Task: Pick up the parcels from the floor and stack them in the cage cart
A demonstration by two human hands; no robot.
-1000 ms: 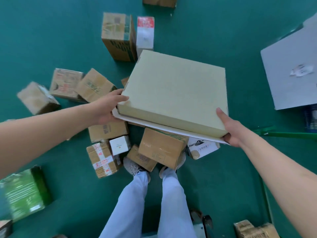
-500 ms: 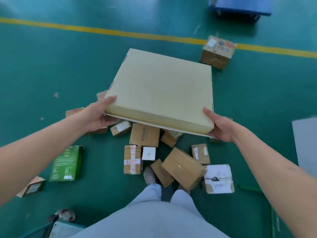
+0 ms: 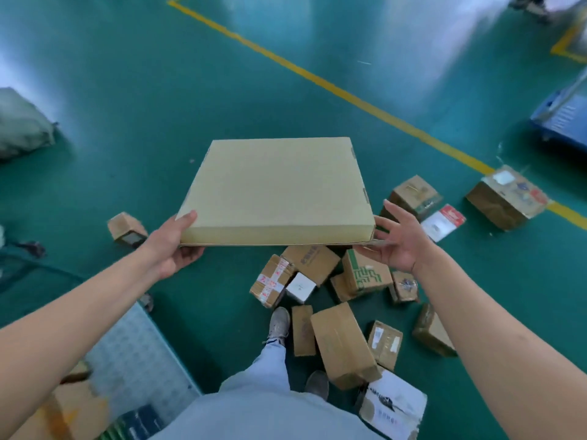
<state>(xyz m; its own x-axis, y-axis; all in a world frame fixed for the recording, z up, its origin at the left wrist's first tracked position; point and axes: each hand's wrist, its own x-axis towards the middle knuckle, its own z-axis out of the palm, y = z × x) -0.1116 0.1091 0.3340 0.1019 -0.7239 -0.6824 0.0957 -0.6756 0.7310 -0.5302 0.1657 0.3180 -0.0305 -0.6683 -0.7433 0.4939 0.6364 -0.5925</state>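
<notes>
A large flat tan parcel [image 3: 276, 188] hangs level in front of me, above the floor. My left hand [image 3: 171, 246] grips its near left corner, thumb on top and fingers underneath. My right hand [image 3: 400, 242] is at the near right corner with fingers spread and straight, touching the thin lower edge. Several cardboard parcels [image 3: 344, 344] lie scattered on the green floor around my feet. The cage cart's studded metal deck [image 3: 133, 360] shows at lower left, with a brown parcel [image 3: 73, 411] on it.
More parcels lie farther off: one on the yellow floor line [image 3: 508, 196], one to the left [image 3: 127, 228]. A grey sack [image 3: 22, 125] sits at far left and a blue trolley [image 3: 565, 115] at far right. My shoes stand among the parcels.
My view has swung round with the flat parcel, and the cart deck has come into sight at lower left. My right hand's fingers have straightened off the corner they were gripping.
</notes>
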